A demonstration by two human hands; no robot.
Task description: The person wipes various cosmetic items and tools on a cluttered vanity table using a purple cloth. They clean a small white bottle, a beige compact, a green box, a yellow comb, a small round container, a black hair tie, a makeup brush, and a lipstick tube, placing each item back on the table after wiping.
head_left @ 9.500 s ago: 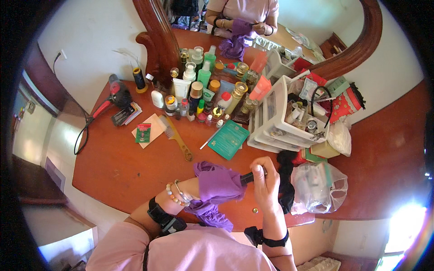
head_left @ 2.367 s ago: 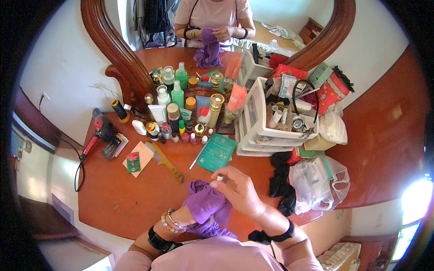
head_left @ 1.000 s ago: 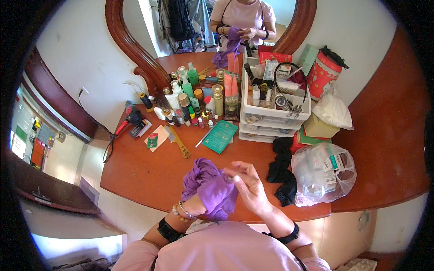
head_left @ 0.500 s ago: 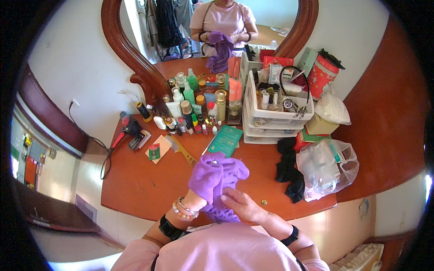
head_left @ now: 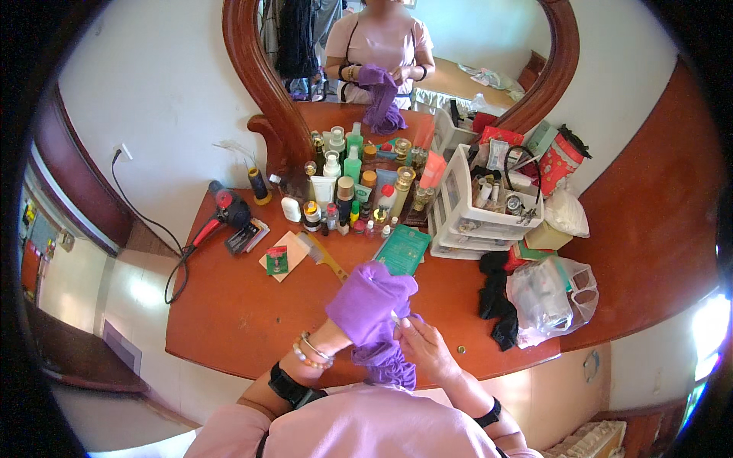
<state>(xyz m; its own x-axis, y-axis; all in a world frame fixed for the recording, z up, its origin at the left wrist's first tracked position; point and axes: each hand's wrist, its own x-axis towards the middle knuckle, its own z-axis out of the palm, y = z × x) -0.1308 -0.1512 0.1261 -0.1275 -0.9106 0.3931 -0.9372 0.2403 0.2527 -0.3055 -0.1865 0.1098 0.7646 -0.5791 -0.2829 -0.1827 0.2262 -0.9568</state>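
A soft purple knit garment wraps over my left hand, hiding its fingers; only the wrist and the base of the hand show, with a beaded bracelet and a bangle. The rest of the garment hangs bunched below, near the table's front edge. My right hand is closed, thumb against fingers, pinching the garment's edge to the right of the covered hand. A small pale bit shows at those fingertips, too small to make out. The mirror reflects both hands at the purple cloth.
On the reddish-brown dressing table lie a yellow comb, a teal packet and a hair dryer. Several bottles stand before the mirror. To the right are white drawers, black cloth and a plastic bag.
The purple garment now covers my left hand more smoothly, and its loose part has gathered lower. My right hand has shifted slightly right, pinching the edge. The view has turned a little.
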